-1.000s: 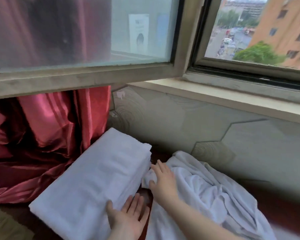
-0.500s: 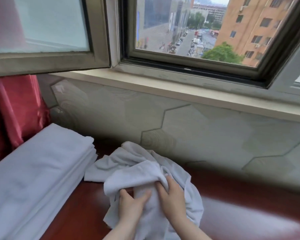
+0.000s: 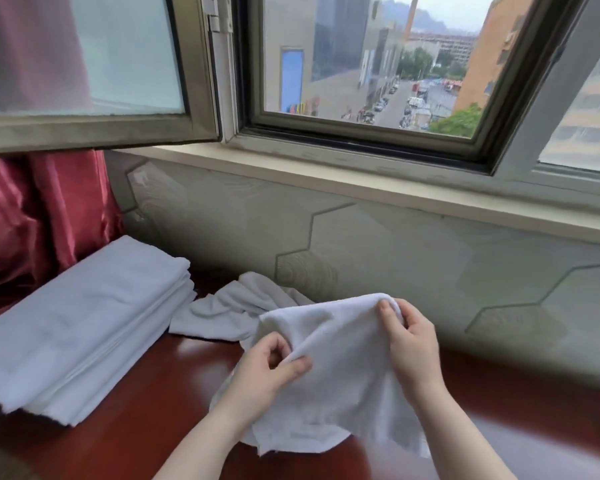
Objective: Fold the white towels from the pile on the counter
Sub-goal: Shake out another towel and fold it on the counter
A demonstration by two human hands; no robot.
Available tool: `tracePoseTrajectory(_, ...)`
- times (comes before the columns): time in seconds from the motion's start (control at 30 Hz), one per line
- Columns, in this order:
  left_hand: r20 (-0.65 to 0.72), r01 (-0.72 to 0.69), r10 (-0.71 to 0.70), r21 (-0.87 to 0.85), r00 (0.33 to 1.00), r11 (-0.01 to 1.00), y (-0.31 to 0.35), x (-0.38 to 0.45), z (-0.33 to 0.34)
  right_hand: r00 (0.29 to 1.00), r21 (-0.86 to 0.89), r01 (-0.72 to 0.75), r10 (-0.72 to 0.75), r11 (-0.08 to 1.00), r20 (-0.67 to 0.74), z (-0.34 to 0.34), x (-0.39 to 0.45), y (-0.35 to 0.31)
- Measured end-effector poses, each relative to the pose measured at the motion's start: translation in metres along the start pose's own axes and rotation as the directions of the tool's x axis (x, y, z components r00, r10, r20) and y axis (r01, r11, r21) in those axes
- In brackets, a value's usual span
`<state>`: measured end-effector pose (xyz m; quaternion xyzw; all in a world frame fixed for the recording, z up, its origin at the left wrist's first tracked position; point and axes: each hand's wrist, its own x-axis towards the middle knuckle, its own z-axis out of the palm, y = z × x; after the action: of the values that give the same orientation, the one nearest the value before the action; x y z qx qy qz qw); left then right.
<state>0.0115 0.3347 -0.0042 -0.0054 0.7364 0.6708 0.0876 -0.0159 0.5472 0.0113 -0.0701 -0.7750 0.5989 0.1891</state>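
I hold a crumpled white towel (image 3: 340,375) lifted above the red-brown counter (image 3: 146,427). My left hand (image 3: 271,368) pinches a fold of its near edge. My right hand (image 3: 409,341) pinches its top edge further right and higher. The towel hangs between the two hands and its lower part reaches the counter. Behind it lies a second loose white towel (image 3: 229,306), rumpled on the counter. A stack of folded white towels (image 3: 84,320) rests at the left.
A red satin curtain (image 3: 32,216) hangs behind the folded stack at the left. A patterned grey wall panel (image 3: 395,244) backs the counter under the window sill (image 3: 361,188). An open window sash (image 3: 94,129) juts out above the stack.
My hands left the folded stack, took hold of a towel from the loose pile and raised it, spreading apart. The view swung to the right.
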Motion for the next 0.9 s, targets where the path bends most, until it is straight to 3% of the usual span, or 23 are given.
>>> tracePoseTrajectory(0.1,0.113,0.123,-0.096,-0.271,0.989,0.955,0.007,-0.023,0.022,0.998,-0.034,-0.024,0.022,0.999,-0.054,-0.029,-0.019,-0.003)
tracePoseTrajectory(0.2,0.306,0.295,-0.157,-0.480,0.939,0.826,0.008,-0.044,0.053,0.977,-0.034,-0.205,0.207,0.978,0.059,-0.043,-0.042,0.001)
tracePoseTrajectory(0.37,0.293,0.327,-0.186,-0.566,0.938,0.757,0.010,-0.085,0.123,0.971,0.125,-0.223,0.209,0.967,0.114,-0.086,-0.117,0.006)
tracePoseTrajectory(0.43,0.302,0.327,-0.174,-0.586,0.937,0.741,0.013,-0.103,0.153,0.948,0.181,-0.284,0.247,0.942,0.202,-0.119,-0.158,0.010)
tracePoseTrajectory(0.5,0.295,0.298,-0.150,-0.560,0.944,0.773,0.022,-0.113,0.181,0.918,0.161,-0.263,0.195,0.951,0.345,-0.152,-0.188,0.009)
tracePoseTrajectory(0.57,0.353,0.289,-0.112,-0.504,0.929,0.814,0.033,-0.126,0.212,0.905,0.131,-0.228,0.161,0.965,0.394,-0.178,-0.193,0.010)
tracePoseTrajectory(0.67,0.561,0.295,-0.023,-0.401,0.828,0.867,0.051,-0.149,0.264,0.935,0.195,-0.254,0.189,0.947,0.302,-0.225,-0.180,0.014)
tracePoseTrajectory(0.73,0.606,0.196,0.097,-0.398,0.790,0.896,0.065,-0.165,0.301,0.954,0.254,-0.264,0.214,0.930,0.209,-0.273,-0.172,0.023)
tracePoseTrajectory(0.8,0.549,0.005,0.216,-0.372,0.808,0.928,0.072,-0.177,0.337,0.978,0.309,-0.194,0.209,0.931,-0.016,-0.327,-0.164,0.025)
tracePoseTrajectory(0.87,0.456,-0.298,0.319,-0.120,0.831,0.947,0.057,-0.178,0.373,0.967,0.458,-0.137,0.219,0.879,-0.131,-0.387,-0.163,0.019)
tracePoseTrajectory(0.9,0.411,-0.414,0.348,0.083,0.843,0.906,0.043,-0.175,0.389,0.955,0.517,-0.113,0.236,0.849,-0.178,-0.413,-0.159,0.022)
